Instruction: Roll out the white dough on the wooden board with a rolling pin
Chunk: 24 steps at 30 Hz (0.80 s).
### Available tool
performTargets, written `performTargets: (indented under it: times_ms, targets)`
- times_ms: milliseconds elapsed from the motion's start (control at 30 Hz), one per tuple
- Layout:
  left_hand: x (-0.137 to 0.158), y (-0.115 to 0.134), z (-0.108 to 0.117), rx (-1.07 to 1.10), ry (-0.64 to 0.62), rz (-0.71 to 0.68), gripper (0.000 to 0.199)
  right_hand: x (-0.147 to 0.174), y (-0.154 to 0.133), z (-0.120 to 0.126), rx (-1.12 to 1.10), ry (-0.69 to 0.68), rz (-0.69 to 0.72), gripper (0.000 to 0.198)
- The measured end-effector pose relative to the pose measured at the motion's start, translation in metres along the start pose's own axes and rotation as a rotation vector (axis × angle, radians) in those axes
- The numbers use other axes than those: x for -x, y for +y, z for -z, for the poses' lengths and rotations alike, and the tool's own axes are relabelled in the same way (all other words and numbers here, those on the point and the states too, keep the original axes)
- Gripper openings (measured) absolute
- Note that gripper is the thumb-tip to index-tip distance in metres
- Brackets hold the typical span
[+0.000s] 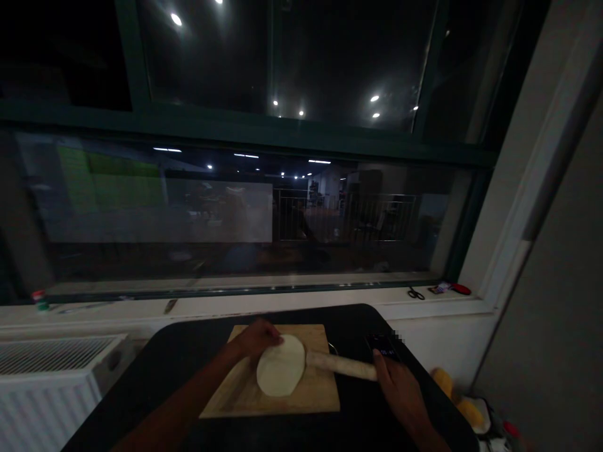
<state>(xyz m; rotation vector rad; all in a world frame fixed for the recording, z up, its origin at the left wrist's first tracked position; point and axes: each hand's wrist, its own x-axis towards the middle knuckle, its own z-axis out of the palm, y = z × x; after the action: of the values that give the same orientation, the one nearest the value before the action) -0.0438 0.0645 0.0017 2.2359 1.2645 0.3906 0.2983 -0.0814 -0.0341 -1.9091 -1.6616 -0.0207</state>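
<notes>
A flat, roughly round sheet of dough [281, 370] lies on a wooden cutting board [226, 392]. My left hand [257, 338] is at its upper left edge, with thumb and fingers closed on the rim. To the right, my right hand [398, 386] is wrapped around one end of a wooden rolling pin [346, 365]. The pin's other end reaches over the right side of the board, close beside the dough. Just beyond my right hand lies a phone [380, 344] with lit digits on its screen, partly covered by the hand.
The board rests on a black table [179, 351] against a windowsill [292, 304]. Scissors [415, 294] and a red item [460, 289] lie on the sill, a small bottle [40, 301] at its left. A white radiator [51, 383] stands left; yellow items [468, 413] sit lower right.
</notes>
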Motion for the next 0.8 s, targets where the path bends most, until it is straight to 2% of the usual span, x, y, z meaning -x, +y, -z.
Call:
performTargets:
  times_ms: [67,133,200,333,433,533,633,800]
  targets:
    - [0.015,-0.015,0.002,0.013,0.074,0.092,0.046,-0.018,-0.01,-0.004,0.047,-0.02,0.013,0.066]
    - [0.03,-0.024,0.006,-0.001,0.153,0.156,0.04,-0.04,-0.031,-0.01,0.088,-0.062,0.074,0.066]
    - [0.04,-0.025,0.016,-0.03,0.259,0.189,0.031,-0.065,-0.062,-0.018,0.205,-0.164,0.229,0.064]
    - [0.05,-0.007,0.029,-0.066,0.435,0.189,0.04,-0.108,-0.13,-0.05,0.223,-0.263,0.421,0.05]
    - [0.054,0.009,0.014,-0.188,0.47,0.154,0.046,-0.125,-0.162,-0.077,0.226,-0.317,0.51,0.042]
    - [0.054,0.012,-0.011,-0.381,0.401,0.238,0.047,-0.129,-0.169,-0.094,0.208,-0.343,0.592,0.034]
    - [0.051,0.005,-0.022,-0.469,0.335,0.291,0.047,-0.124,-0.16,-0.101,0.169,-0.316,0.661,0.033]
    - [0.048,-0.001,-0.027,-0.538,0.397,0.269,0.05,-0.105,-0.142,-0.107,0.119,-0.274,0.652,0.041]
